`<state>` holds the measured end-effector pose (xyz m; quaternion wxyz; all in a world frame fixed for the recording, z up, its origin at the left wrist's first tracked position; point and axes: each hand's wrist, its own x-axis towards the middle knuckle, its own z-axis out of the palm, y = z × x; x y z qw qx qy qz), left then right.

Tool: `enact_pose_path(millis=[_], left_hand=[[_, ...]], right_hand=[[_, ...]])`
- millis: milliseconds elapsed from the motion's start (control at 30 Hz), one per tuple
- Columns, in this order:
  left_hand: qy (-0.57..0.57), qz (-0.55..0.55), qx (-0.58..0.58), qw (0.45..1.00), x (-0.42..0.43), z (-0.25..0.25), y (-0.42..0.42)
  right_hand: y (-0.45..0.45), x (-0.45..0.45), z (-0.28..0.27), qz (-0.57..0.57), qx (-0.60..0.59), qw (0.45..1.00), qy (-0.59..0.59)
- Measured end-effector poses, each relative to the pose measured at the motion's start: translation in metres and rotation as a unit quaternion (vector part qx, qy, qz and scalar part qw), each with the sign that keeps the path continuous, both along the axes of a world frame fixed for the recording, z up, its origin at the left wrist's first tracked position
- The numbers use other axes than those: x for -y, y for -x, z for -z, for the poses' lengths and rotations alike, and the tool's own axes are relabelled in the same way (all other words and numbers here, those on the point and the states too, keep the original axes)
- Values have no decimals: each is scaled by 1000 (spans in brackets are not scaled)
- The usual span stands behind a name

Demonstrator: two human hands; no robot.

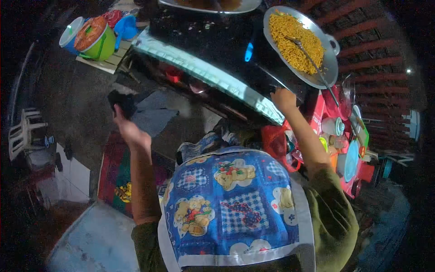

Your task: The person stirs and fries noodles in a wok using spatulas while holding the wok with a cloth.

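My left hand [131, 132] is out to the left, away from the table, with its fingers closed on a dark, bunched cloth [121, 103]. On the black tabletop at the right, my right hand [284, 99] is closed around something small and dark that its fingers mostly hide. A thin shiny metal strip [274, 77] runs just beyond its fingertips; I cannot tell whether the hand holds it. Beyond that hand stands a large metal wok [330, 75] of yellow noodles [301, 41], with a long-handled ladle or spatula [312, 61] resting in it.
A blue-handled tool [248, 52] lies left of the wok. Another pan [213, 9] is at the top edge. A green bucket [102, 45] and blue dipper [126, 28] stand far left. Jars and a light-blue plate [351, 161] crowd the red table at right. A white chair [25, 131] is leftmost.
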<state>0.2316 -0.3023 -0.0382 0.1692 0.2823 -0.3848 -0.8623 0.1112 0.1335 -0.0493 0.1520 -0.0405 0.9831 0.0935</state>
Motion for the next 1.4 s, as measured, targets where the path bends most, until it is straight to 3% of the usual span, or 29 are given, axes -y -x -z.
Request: enact_pose_path(millis=[67, 133, 167, 233, 433, 533, 700, 833, 1000, 1067, 1100, 1133, 1200, 1400], left_hand=[[-41, -44, 18, 998, 18, 9, -28], [297, -27, 80, 951, 29, 18, -58], [297, -27, 81, 951, 27, 13, -65], [65, -111, 146, 981, -1, -40, -63], [169, -83, 215, 958, 8, -3, -95], [73, -90, 144, 983, 2, 5, -92], [67, -76, 161, 982, -14, -13, -88], [108, -53, 192, 974, -17, 12, -96], [67, -59, 248, 965, -21, 47, -108], [125, -8, 240, 963, -24, 71, -118], [97, -7, 189, 977, -22, 93, -124], [89, -10, 196, 977, -24, 80, -123], [-140, -37, 191, 971, -25, 52, -119], [-93, -57, 235, 966, -24, 65, -142]], right_hand=[[-5, 3, 13, 8, -13, 1000, 26], [-12, 9, 17, 4, -41, 999, 19], [-7, 0, 35, 42, -40, 998, 25], [-6, -3, 46, 29, -60, 998, 22], [-4, -6, 53, 6, -83, 996, 13], [-4, -4, 53, 51, -71, 996, 23], [-7, 6, 37, 46, -50, 998, 4], [0, -7, 47, -10, -36, 999, -12], [-5, -1, 35, -33, -26, 996, -74], [-3, 5, 34, -20, -18, 995, -94], [-1, 3, 34, -19, -14, 995, -99], [-1, 6, 33, -16, -12, 994, -103], [-1, 11, 33, -8, -14, 994, -112], [-4, 10, 32, -6, -45, 993, -112]])
